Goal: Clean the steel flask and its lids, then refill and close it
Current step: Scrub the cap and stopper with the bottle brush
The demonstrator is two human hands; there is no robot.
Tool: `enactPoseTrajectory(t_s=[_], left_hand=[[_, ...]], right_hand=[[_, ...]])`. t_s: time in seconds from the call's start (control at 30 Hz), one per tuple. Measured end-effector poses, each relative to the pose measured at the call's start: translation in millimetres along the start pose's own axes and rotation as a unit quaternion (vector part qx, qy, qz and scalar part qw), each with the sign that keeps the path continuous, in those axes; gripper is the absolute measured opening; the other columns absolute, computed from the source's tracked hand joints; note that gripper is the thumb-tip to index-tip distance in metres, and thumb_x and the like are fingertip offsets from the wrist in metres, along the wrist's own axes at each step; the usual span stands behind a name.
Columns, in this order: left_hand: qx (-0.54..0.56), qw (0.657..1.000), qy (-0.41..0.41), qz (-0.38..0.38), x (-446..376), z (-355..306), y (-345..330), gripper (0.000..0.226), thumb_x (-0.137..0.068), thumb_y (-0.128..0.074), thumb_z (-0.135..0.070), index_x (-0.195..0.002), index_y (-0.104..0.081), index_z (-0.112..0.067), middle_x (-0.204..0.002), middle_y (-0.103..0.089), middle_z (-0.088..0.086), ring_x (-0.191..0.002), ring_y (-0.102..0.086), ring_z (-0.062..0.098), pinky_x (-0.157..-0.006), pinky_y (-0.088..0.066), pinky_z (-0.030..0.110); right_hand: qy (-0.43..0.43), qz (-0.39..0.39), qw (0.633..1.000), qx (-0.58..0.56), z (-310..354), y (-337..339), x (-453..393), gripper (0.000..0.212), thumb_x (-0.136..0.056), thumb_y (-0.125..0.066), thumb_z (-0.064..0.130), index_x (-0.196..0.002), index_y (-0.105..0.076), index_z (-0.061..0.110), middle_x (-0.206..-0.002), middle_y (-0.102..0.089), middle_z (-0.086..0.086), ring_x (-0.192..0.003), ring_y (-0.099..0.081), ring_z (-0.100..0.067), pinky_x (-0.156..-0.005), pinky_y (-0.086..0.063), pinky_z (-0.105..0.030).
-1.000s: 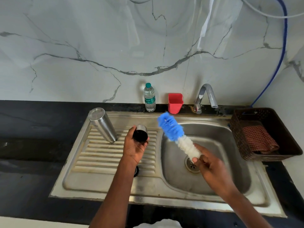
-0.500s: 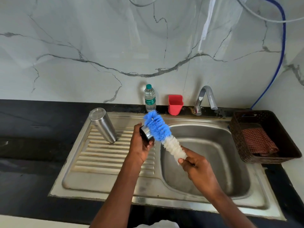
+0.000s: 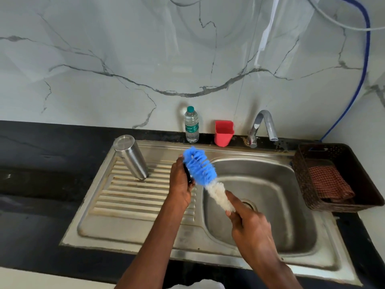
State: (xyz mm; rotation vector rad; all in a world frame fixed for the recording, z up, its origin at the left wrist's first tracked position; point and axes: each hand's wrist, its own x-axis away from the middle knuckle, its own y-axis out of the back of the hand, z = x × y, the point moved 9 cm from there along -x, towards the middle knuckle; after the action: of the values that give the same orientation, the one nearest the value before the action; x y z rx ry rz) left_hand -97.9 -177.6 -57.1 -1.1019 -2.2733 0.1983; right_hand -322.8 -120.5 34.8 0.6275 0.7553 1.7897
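Observation:
The steel flask [image 3: 131, 157] stands upside down on the ribbed drainboard [image 3: 129, 197] at the left of the sink. My left hand [image 3: 180, 182] grips a flask lid [image 3: 188, 175] above the drainboard's right edge; only a dark sliver of the lid shows behind the brush. My right hand [image 3: 248, 224] holds the handle end of a bottle brush [image 3: 201, 168]. Its blue bristle head presses against the lid, and its white bristles run down to my right hand over the basin.
The sink basin [image 3: 291, 205] with its drain lies to the right, the tap [image 3: 263, 127] behind it. A water bottle [image 3: 191, 124] and a red cup [image 3: 224, 133] stand at the back wall. A brown basket [image 3: 366, 184] with a checked cloth [image 3: 329, 183] sits at the right.
My right hand swung the brush leftward from over the basin until its blue head met the lid. My left hand turned the lid toward the brush.

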Motion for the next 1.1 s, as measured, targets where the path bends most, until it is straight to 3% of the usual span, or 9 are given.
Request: enactPoseTrajectory(t_s=[0.1, 0.27, 0.4, 0.6, 0.7, 0.77, 0.87, 0.93, 1.1], left_hand=[[-0.035, 0.998, -0.051, 0.013, 9.4, -4.4, -15.0, 0.020, -0.101, -0.064, -0.044, -0.090, -0.065, -0.027, -0.084, -0.068, 0.000, -0.074, -0.061, 0.015, -0.061, -0.040, 0.028], [-0.041, 0.995, -0.091, -0.009, -0.6, -19.9, 1.2, 0.031, -0.099, -0.071, -0.036, -0.116, -0.051, -0.019, -0.102, -0.064, 0.005, -0.085, -0.060, 0.016, -0.055, -0.051, 0.021], [-0.016, 0.998, -0.061, -0.008, 1.0, -6.3, 2.7, 0.050, -0.087, -0.080, -0.051, -0.111, -0.062, -0.011, -0.098, -0.069, 0.009, -0.091, -0.064, 0.025, -0.071, -0.054, 0.036], [-0.059, 0.994, -0.092, -0.016, 4.8, -3.0, 2.0, 0.035, -0.093, -0.079, -0.036, -0.105, -0.072, -0.004, -0.104, -0.076, 0.014, -0.092, -0.070, 0.018, -0.082, -0.056, 0.039], [-0.250, 0.943, -0.184, -0.120, 10.4, -20.0, 11.3, 0.027, -0.092, -0.082, -0.031, -0.105, -0.075, -0.010, -0.121, -0.061, 0.001, -0.108, -0.053, 0.012, -0.091, -0.044, 0.026], [-0.327, 0.905, -0.241, -0.127, 14.5, -29.4, 7.0, 0.015, -0.093, -0.081, -0.028, -0.094, -0.079, -0.014, -0.114, -0.062, -0.003, -0.107, -0.052, 0.017, -0.093, -0.045, 0.032], [-0.232, 0.944, -0.228, -0.061, 15.7, -30.1, 3.2, 0.007, -0.095, -0.078, -0.021, -0.093, -0.083, -0.017, -0.090, -0.078, 0.001, -0.087, -0.069, 0.012, -0.086, -0.055, 0.036], [-0.172, 0.966, -0.190, -0.008, 19.6, -26.9, -4.6, 0.011, -0.098, -0.074, -0.016, -0.100, -0.084, -0.020, -0.093, -0.082, 0.000, -0.089, -0.073, 0.008, -0.084, -0.055, 0.027], [-0.112, 0.984, -0.126, 0.053, 22.8, -16.1, -13.0, 0.022, -0.099, -0.066, -0.037, -0.099, -0.084, -0.025, -0.103, -0.082, 0.006, -0.101, -0.077, 0.021, -0.088, -0.054, 0.041]], right_hand=[[-0.065, -0.023, 0.996, -0.063, -14.5, -0.6, -28.5, 0.055, -0.099, -0.063, 0.022, -0.145, -0.052, 0.050, -0.084, -0.073, 0.007, -0.073, -0.067, -0.011, -0.068, -0.051, -0.025], [-0.052, 0.011, 0.989, -0.136, -11.0, 1.0, -21.7, 0.055, -0.098, -0.066, 0.016, -0.142, -0.057, 0.048, -0.057, -0.060, 0.013, -0.049, -0.051, -0.006, -0.055, -0.044, -0.020], [-0.041, -0.010, 0.991, -0.125, -9.4, -2.0, -11.9, 0.059, -0.099, -0.065, 0.016, -0.141, -0.054, 0.055, -0.067, -0.067, 0.008, -0.052, -0.055, -0.008, -0.059, -0.049, -0.024], [-0.042, -0.014, 0.995, -0.084, -2.8, 2.6, -11.7, 0.058, -0.101, -0.061, 0.019, -0.143, -0.048, 0.056, -0.059, -0.058, 0.013, -0.054, -0.056, -0.005, -0.057, -0.045, -0.023], [-0.042, -0.014, 0.994, -0.098, -6.4, 4.0, -14.9, 0.057, -0.100, -0.062, 0.015, -0.143, -0.050, 0.051, -0.060, -0.059, 0.017, -0.056, -0.057, -0.007, -0.053, -0.042, -0.019], [-0.038, -0.019, 0.994, -0.097, -8.9, 5.6, -16.4, 0.058, -0.099, -0.063, 0.013, -0.143, -0.051, 0.049, -0.061, -0.060, 0.011, -0.057, -0.057, -0.009, -0.053, -0.044, -0.021], [-0.032, -0.029, 0.995, -0.089, -11.6, 7.3, -15.7, 0.059, -0.099, -0.063, 0.014, -0.143, -0.049, 0.051, -0.063, -0.061, 0.005, -0.060, -0.058, -0.011, -0.054, -0.045, -0.023], [-0.032, -0.031, 0.996, -0.074, -11.8, 6.5, -13.2, 0.059, -0.099, -0.063, 0.015, -0.143, -0.048, 0.052, -0.062, -0.060, 0.007, -0.061, -0.059, -0.009, -0.055, -0.045, -0.024], [-0.022, -0.030, 0.999, -0.011, -8.8, 5.1, -6.9, 0.058, -0.100, -0.060, 0.017, -0.149, -0.045, 0.046, -0.062, -0.057, 0.007, -0.053, -0.055, -0.009, -0.053, -0.041, -0.026]])
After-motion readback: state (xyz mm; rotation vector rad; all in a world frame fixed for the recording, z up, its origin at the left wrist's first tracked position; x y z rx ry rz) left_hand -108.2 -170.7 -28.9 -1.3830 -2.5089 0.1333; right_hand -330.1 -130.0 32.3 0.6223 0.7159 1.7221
